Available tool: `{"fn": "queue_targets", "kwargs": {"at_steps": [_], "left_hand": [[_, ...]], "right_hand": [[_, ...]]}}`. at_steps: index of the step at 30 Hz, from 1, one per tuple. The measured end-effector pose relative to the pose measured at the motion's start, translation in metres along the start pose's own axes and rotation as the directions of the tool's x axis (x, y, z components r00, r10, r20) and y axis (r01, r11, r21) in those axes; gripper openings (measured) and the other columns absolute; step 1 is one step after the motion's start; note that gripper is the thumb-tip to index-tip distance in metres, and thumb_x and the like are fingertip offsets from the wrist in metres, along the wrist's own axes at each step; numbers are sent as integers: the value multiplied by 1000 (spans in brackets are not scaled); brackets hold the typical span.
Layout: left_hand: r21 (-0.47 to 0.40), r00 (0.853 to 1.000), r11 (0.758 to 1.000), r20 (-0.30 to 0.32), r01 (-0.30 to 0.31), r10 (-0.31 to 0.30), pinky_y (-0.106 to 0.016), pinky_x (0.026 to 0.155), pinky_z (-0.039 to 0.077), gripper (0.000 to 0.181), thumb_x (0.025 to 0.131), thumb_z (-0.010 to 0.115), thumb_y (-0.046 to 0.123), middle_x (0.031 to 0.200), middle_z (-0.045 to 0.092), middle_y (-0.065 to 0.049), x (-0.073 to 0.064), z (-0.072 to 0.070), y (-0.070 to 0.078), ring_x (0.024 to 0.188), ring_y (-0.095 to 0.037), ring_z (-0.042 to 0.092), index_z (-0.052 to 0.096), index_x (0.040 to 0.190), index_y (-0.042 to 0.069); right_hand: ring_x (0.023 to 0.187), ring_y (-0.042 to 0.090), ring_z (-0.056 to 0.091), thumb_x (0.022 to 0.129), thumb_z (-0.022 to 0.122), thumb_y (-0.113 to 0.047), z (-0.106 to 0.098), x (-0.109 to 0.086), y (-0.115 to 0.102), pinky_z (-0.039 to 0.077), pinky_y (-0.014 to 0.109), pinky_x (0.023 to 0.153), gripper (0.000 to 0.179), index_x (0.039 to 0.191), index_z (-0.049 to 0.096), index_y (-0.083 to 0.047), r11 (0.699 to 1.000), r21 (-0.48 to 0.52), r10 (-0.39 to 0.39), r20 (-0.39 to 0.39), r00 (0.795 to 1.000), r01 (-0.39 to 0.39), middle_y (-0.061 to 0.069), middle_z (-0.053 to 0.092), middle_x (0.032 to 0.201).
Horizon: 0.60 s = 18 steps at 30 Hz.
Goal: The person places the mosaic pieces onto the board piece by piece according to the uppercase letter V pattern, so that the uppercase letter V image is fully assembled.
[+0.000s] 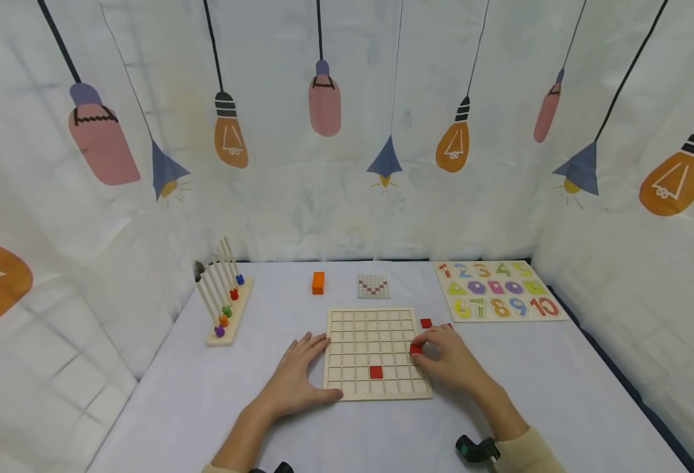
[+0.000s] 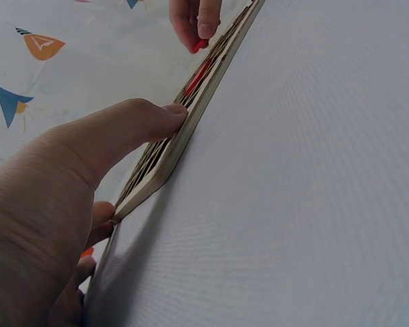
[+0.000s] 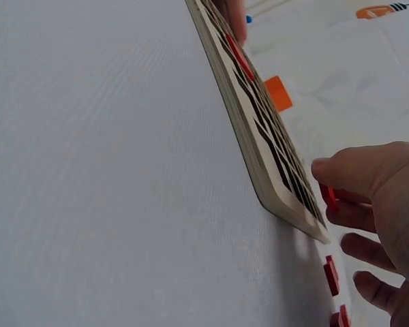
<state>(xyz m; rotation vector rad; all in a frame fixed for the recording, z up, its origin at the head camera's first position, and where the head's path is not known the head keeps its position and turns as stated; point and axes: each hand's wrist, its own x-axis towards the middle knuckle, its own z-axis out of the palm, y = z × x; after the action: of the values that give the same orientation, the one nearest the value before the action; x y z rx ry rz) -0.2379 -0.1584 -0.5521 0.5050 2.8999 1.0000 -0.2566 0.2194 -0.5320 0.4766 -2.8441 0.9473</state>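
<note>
Centre of the white bench (image 1: 394, 433), here's the wooden grid board (image 1: 355, 341), lying flat, with a person's hands at either side. The left hand (image 1: 299, 374) is at the left edge, fingers apart, thumb resting on the near corner and fingertips against the side farther up. Over on the right, the right hand (image 1: 450, 358) has thumb and fingers together, clamped on a red tile (image 1: 415, 349) at the board's right edge; the right wrist view shows that pinch raised above the bench.

One placed tile (image 1: 376, 372) sits inside the grid, close to the near edge, with bare squares all around it. Two loose tiles (image 1: 426, 323) lie just beyond the right hand, off the board's right edge, the farther-right one partly hidden by that hand.

Past the far edge, across a strip of white, come the orange block (image 1: 318, 283) and the small pattern card (image 1: 373, 287), well apart from each other. The number board (image 1: 500, 292) takes the far right corner, reaching close to the bench's edge. The bead stand (image 1: 228, 312) holds the left side, with a wide white gap before the grid. Nearest the person, plain bench runs between the two forearms.
</note>
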Motion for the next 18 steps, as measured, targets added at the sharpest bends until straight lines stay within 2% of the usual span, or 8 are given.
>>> {"fn": "queue_targets", "kwargs": {"at_steps": [7,12,18], "left_hand": [[2,1000,1000,1,-3,3,-63,143,15,117,73,90,78,178,44,4,0,1,-1,174,-32,23,51,168,20],[-4,1000,1000,0,-6,6,-63,143,15,118,73,90,77,178,44,4,0,1,-2,174,-33,24,51,168,20],[-12,1000,1000,3,-6,6,-63,143,14,118,73,90,77,178,44,3,0,0,-1,174,-33,23,51,168,20]], "right_hand": [[115,10,57,94,91,-28,8,3,-11,58,42,102,22,113,81,-33,999,16,-38,9,999,38,-19,72,111],[114,13,59,95,90,-27,15,6,-14,57,40,100,19,111,81,-31,995,33,-91,4,996,90,-19,74,111],[115,9,58,95,90,-30,22,10,-23,57,40,100,20,113,82,-32,995,24,-93,22,995,92,-20,73,113]]}}
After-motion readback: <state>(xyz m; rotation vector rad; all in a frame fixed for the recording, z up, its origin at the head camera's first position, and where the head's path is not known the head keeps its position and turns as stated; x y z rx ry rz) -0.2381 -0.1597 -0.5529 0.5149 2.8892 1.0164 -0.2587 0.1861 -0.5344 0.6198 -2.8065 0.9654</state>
